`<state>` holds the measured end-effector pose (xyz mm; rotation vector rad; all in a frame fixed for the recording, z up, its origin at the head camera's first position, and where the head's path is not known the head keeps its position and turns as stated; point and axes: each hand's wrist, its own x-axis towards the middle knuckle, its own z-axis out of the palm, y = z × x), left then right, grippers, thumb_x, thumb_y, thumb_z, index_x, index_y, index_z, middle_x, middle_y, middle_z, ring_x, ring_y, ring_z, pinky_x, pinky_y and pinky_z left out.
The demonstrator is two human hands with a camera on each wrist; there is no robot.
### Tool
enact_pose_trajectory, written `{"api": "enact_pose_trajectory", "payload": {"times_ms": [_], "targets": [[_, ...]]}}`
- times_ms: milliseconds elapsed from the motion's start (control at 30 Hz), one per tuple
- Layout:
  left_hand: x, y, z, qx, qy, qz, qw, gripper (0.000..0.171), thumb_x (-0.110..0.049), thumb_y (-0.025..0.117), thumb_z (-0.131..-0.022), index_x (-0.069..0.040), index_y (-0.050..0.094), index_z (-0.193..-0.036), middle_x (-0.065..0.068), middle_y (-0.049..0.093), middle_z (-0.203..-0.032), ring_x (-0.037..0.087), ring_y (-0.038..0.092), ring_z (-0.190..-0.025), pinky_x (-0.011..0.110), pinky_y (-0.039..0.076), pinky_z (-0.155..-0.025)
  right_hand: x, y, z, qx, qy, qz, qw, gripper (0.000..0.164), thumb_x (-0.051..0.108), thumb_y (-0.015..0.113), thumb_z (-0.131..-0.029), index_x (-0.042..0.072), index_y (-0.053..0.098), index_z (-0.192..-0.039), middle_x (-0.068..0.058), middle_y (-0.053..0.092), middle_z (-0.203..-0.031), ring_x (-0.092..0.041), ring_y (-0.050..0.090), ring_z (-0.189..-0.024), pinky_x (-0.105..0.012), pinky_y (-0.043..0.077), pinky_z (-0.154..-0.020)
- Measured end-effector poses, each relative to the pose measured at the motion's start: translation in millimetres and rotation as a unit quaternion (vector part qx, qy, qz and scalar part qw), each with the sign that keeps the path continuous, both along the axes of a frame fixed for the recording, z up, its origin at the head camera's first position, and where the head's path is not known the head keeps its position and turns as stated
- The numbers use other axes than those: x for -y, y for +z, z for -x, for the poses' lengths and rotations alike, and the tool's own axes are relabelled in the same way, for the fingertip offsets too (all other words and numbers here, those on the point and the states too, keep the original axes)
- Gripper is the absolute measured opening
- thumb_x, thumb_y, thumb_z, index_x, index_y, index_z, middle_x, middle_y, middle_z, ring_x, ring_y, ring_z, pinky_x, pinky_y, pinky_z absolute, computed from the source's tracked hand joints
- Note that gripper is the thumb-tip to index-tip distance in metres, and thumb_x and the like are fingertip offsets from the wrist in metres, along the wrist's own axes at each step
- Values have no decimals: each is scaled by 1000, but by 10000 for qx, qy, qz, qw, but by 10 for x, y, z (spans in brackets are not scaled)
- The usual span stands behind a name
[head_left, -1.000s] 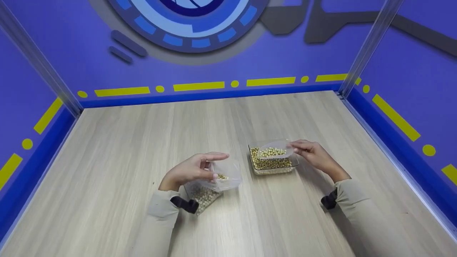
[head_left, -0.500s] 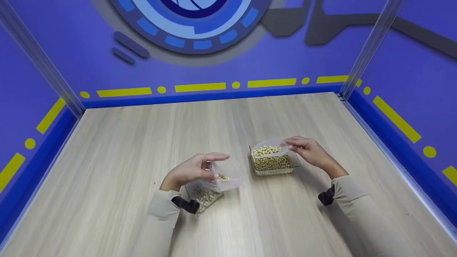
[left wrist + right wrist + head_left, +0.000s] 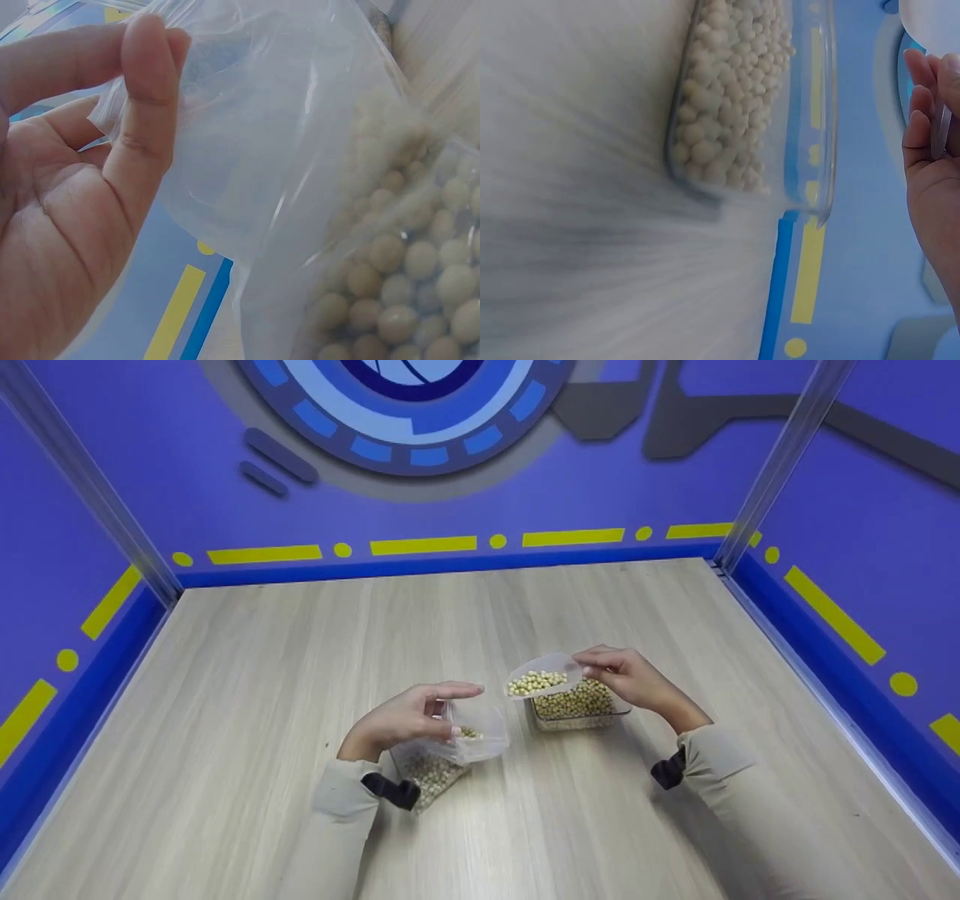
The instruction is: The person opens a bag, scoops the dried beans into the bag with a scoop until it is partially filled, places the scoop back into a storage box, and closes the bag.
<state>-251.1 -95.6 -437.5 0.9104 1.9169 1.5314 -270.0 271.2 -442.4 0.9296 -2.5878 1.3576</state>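
Note:
My left hand (image 3: 409, 716) pinches the edge of a clear plastic bag (image 3: 480, 746), its mouth held wide apart. Round pale beans, like soybeans, fill the bag's lower part (image 3: 397, 292). In my right hand (image 3: 634, 679) is a translucent plastic scoop (image 3: 556, 664), gripped by its handle and loaded with beans (image 3: 534, 683). The scoop hangs above the left rim of a clear rectangular container (image 3: 581, 723), partly covering it, with the bag a little way to its left. More of the same beans (image 3: 724, 105) lie in the container.
Both things stand on a pale wood-grain table (image 3: 300, 645). A blue panel wall (image 3: 420, 510) with yellow marks closes off the back, and similar panels rise at both sides. Black camera straps (image 3: 390, 790) sit at both wrists.
My right hand has carried the loaded scoop leftward, from over the container to beyond its left rim, nearer the bag. The left hand and the bag stay nearly still.

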Motion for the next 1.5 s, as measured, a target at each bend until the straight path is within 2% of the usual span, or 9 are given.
{"api": "enact_pose_trajectory", "payload": {"times_ms": [100,167,333,433,700,1167,1500], "targets": [[1,-8,3,-22,6,44,10000,66,7,61,-79,0,43,-142,18,39,-150,3,48,-68,16,49,-63,58,-4,9,-185,262,103,9994,24,-1,58,-92,-10,66,-112,-25,67,-110,3,56,-104,-10,47,-83],[1,-11,6,2,21,50,10000,66,7,61,-79,0,43,-142,18,39,-150,4,50,-71,16,49,-64,113,34,-15,-269,338,45,9991,24,-1,58,-91,-11,66,-111,-26,67,-109,-1,58,-104,-11,47,-84],[6,-8,13,82,11,-29,10000,64,7,64,-83,0,43,-143,22,41,-147,4,56,-73,16,50,-65,183,54,-25,-60,336,-165,9993,25,1,58,-92,-7,67,-114,-22,68,-112,-9,60,-105,-13,48,-84],[10,0,10,8,5,-35,10000,63,7,64,-83,2,43,-142,22,43,-145,3,55,-72,16,50,-64,200,35,-6,75,334,-243,9991,26,3,59,-92,-6,67,-116,-21,68,-114,-13,60,-107,-13,48,-84],[12,4,2,5,-72,-93,9999,63,8,63,-84,4,41,-142,22,41,-146,4,57,-74,16,52,-66,300,96,0,-48,518,-380,9979,26,3,60,-91,-5,67,-115,-19,68,-113,-28,61,-107,-18,50,-85],[8,3,1,75,16,-47,10000,64,8,64,-83,2,42,-143,21,43,-146,4,57,-76,18,53,-69,381,186,21,-315,763,-745,9938,27,0,61,-90,-1,68,-116,-14,70,-112,-30,63,-103,-31,51,-86],[16,5,-9,12,84,-76,9999,64,7,65,-82,1,44,-142,21,46,-143,2,56,-71,16,51,-65,424,281,13,-858,862,-1229,9849,26,-6,60,-88,-2,70,-111,-15,70,-108,-31,64,-102,-42,54,-85]]}}
